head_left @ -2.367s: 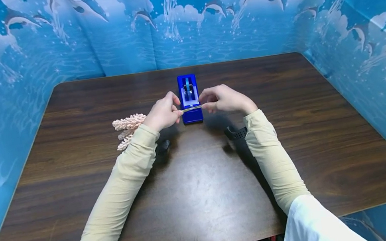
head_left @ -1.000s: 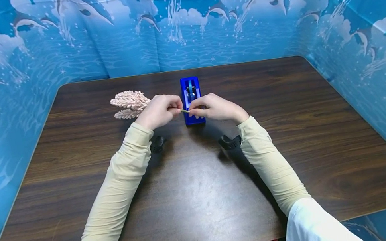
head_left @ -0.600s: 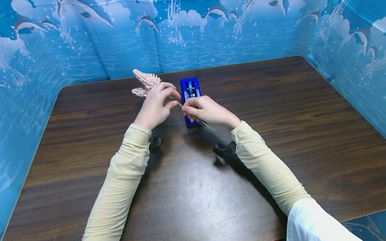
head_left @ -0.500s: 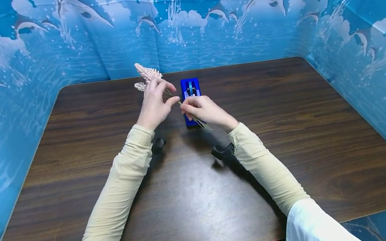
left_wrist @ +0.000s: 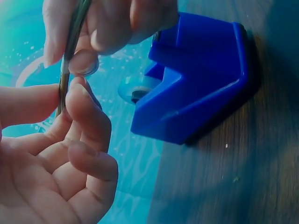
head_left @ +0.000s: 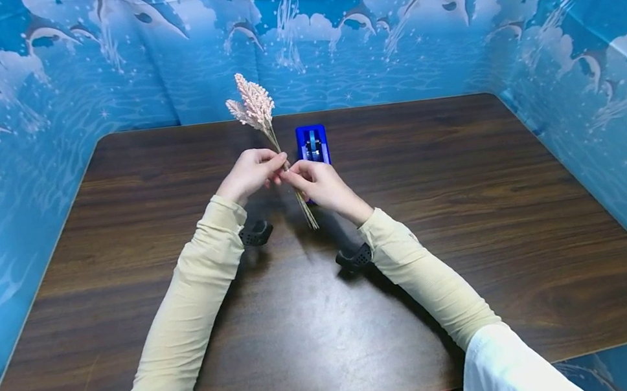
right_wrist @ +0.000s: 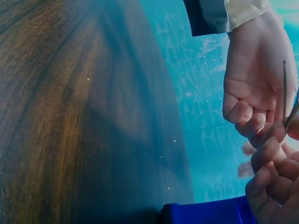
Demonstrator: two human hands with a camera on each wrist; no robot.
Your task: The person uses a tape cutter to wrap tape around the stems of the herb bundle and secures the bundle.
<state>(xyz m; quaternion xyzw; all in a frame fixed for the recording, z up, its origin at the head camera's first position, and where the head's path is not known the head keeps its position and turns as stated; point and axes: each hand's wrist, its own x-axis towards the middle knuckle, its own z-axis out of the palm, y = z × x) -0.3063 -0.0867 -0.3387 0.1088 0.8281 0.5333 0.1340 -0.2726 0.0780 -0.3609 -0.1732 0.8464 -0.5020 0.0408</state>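
Note:
A small bunch of pale pink dried-looking flowers [head_left: 257,106] stands up with its heads toward the back, its thin stems [head_left: 308,214] slanting down to the right. My left hand [head_left: 250,175] pinches the stems between thumb and forefinger just below the heads. Right beside it, my right hand [head_left: 321,187] pinches the same stems lower down, and the stem ends stick out below. In the left wrist view, the stems [left_wrist: 71,51] run between both hands' fingertips. Behind my right hand stands a blue tape dispenser [head_left: 313,144], its front part hidden by that hand.
The dispenser, with its tape roll [left_wrist: 135,88], sits on a dark wood-grain table [head_left: 469,215]. Blue curtains with dolphins [head_left: 333,69] hang around the table's back and sides. A black wrist device [head_left: 256,233] is on each forearm.
The flower bunch has turned from lying sideways to the left to pointing up and back. My right hand has moved left and nearer; both hands now meet on the stems.

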